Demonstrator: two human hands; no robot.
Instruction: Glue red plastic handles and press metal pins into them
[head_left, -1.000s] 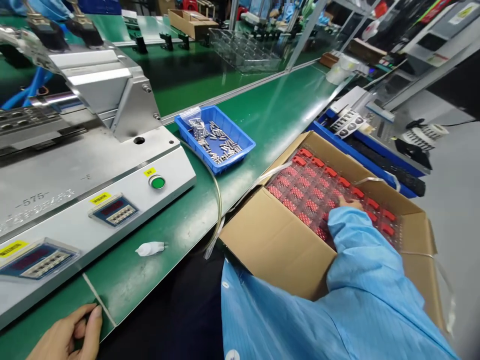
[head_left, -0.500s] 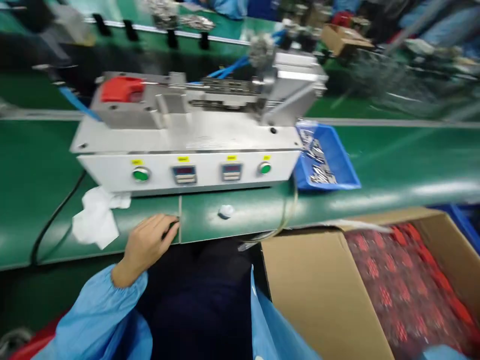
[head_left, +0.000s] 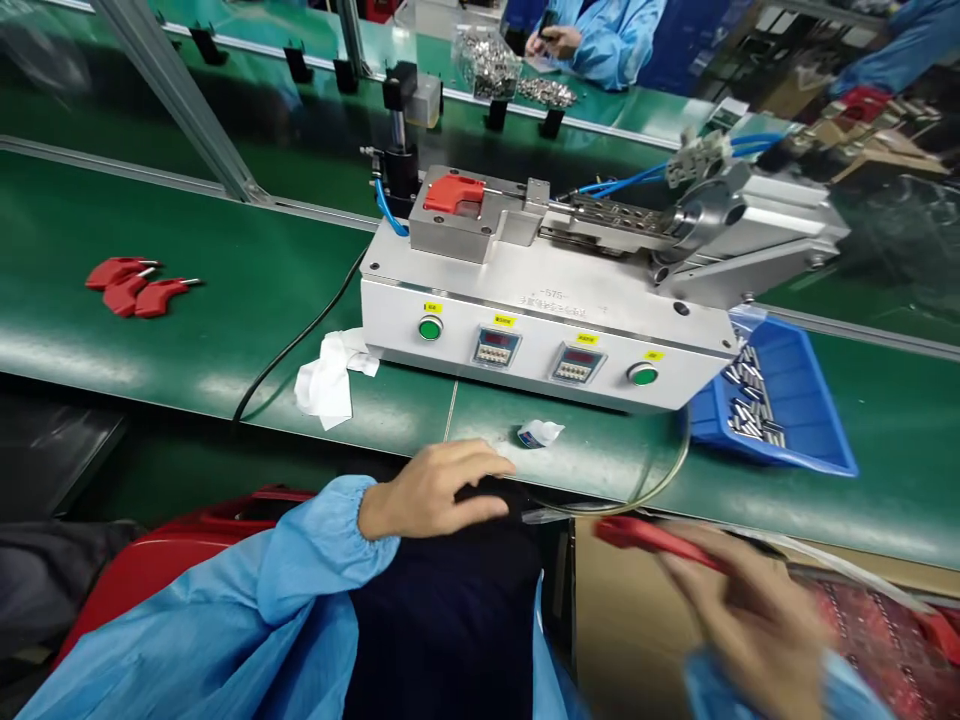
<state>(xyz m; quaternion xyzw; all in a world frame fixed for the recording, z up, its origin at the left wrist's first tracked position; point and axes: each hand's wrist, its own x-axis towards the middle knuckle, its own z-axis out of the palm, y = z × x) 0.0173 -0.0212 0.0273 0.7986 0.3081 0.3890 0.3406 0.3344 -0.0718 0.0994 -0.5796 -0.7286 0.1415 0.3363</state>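
My right hand (head_left: 757,605), smeared by motion, grips a red plastic handle (head_left: 637,535) above the cardboard box at the lower right. My left hand (head_left: 442,488) is held at the bench's front edge, fingers stretched and thumb apart, with nothing in it. Before me stands a white bench machine (head_left: 540,325) with green buttons and small displays. In its metal fixture at the left lies another red handle (head_left: 454,192), a thin metal shaft pointing from it toward the clamp. A small crumpled white packet (head_left: 540,432) rests on the bench between hand and machine.
Several red handles with metal shafts (head_left: 139,288) lie at the bench's left. A blue bin (head_left: 814,400) of metal pieces sits right of the machine. White tissue (head_left: 326,380) and a black cable (head_left: 300,335) lie at its left. The open carton (head_left: 622,620) holds red parts.
The view has swung left, bringing the loose red handles into sight. My right hand has come in from the right with a red handle. My left hand's fingers have straightened.
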